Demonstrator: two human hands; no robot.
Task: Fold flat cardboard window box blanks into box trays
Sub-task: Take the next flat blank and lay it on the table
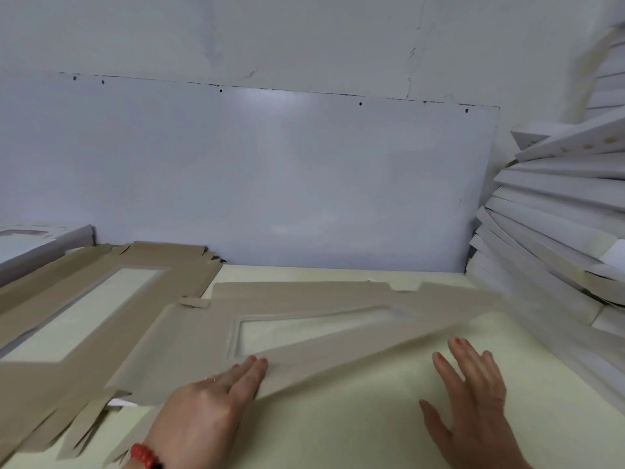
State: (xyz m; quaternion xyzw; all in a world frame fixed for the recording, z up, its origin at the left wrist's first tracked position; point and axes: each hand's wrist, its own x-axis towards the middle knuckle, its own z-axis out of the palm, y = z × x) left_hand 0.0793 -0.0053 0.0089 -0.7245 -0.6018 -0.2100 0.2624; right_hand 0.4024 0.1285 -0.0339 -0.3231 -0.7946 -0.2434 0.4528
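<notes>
A flat brown cardboard window box blank (314, 299) lies skewed across the pale yellow table (355, 418), its clear window (304, 331) in the middle. My left hand (209, 414), with a red bead bracelet at the wrist, rests with straight fingers on the blank's near edge. My right hand (473, 394) hovers or lies flat on the table to the right of the blank, fingers spread, holding nothing. The blank's right end looks blurred.
A stack of more flat brown blanks (67, 299) lies on the left of the table. Folded white box trays (558, 214) pile up high on the right. A white wall panel (270, 181) closes the back.
</notes>
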